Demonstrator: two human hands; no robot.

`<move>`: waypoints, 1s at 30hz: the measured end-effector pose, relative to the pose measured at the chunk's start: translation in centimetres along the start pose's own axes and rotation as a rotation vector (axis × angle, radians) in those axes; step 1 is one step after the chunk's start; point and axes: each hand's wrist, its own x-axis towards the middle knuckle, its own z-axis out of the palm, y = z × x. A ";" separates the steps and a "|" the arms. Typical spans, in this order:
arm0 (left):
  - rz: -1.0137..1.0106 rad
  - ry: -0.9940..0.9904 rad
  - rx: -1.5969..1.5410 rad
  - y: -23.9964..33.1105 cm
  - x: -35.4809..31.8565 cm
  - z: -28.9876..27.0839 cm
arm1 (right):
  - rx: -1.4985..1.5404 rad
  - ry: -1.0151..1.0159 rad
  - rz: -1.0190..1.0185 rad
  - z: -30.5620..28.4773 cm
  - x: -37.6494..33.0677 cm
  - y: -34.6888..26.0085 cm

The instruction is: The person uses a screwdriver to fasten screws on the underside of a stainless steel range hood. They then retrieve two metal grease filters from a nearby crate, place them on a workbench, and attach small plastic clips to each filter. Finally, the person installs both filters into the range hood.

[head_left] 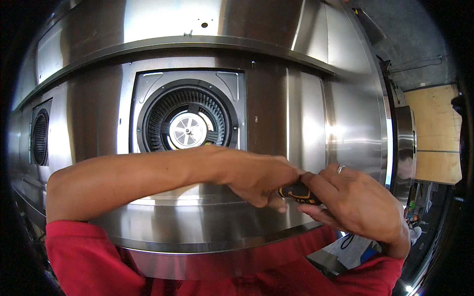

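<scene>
A black tool with yellow trim point(300, 193) is held between my two hands, in front of the steel panel and lower right of the fan. My right hand point(358, 200), with a ring on one finger, is closed around its right part. Meeting it from the left, my left hand point(259, 177) has its fingers curled at the tool's other end. The tool's tip and exact kind are hidden by my fingers. Behind my left forearm, a round black blower fan point(224, 116) with a silver hub point(187, 130) sits in a square opening; the forearm covers its lower edge.
Shiny stainless steel panels point(269, 103) surround the fan, with a raised ledge point(222, 43) above it and a curved front edge point(207, 246) near my body. A second blower fan point(41, 138) is set at the far left. Wooden boards point(434, 128) stand at the right.
</scene>
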 end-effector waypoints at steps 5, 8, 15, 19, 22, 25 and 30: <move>-0.097 -0.007 0.056 -0.8 -0.1 0.9 | -0.067 0.037 -0.011 0.4 -0.3 0.1; -0.165 -0.144 0.025 -0.2 0.6 -0.4 | -0.099 0.022 0.030 0.6 -0.1 -0.2; -0.075 -0.222 0.064 -1.3 1.9 -1.0 | -0.204 -0.021 0.096 0.6 0.2 0.3; 0.070 0.071 -0.003 -1.5 1.0 0.9 | -0.216 -0.060 0.161 0.0 -0.2 -0.1; 0.035 0.088 0.000 -1.7 0.7 1.6 | -0.182 0.047 0.051 0.2 -1.3 0.1; 0.067 0.024 0.062 -1.4 0.5 1.5 | -0.165 0.015 -0.037 -0.2 -2.5 -0.1; 0.031 -0.058 -0.047 -1.3 0.7 0.6 | -0.052 0.007 -0.039 -0.3 -1.7 -0.2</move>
